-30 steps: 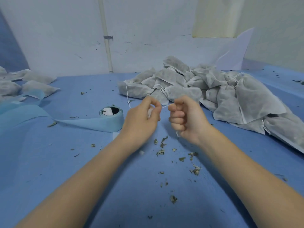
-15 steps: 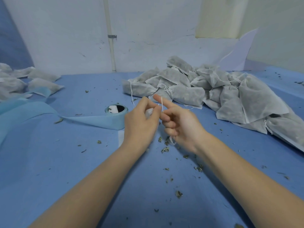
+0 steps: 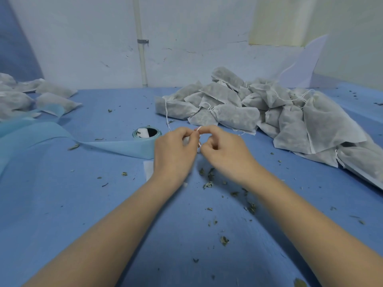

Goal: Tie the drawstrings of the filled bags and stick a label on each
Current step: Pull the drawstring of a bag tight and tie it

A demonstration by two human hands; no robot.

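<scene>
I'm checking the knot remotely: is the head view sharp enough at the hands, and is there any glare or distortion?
Head view: left hand and right hand slightly motion-blurred, drawstring barely resolved; soft even light, no glare; wide-angle bending shows at the edges.

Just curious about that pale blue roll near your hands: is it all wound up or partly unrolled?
Partly unrolled. The pale blue label roll stands on end, and a long strip trails left across the blue table.

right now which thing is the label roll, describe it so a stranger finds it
On the blue table, look just beyond the left hand. The label roll stands there, a pale teal ring with a dark hollow core, its loose strip trailing leftward, unlike the grey bags.
</scene>
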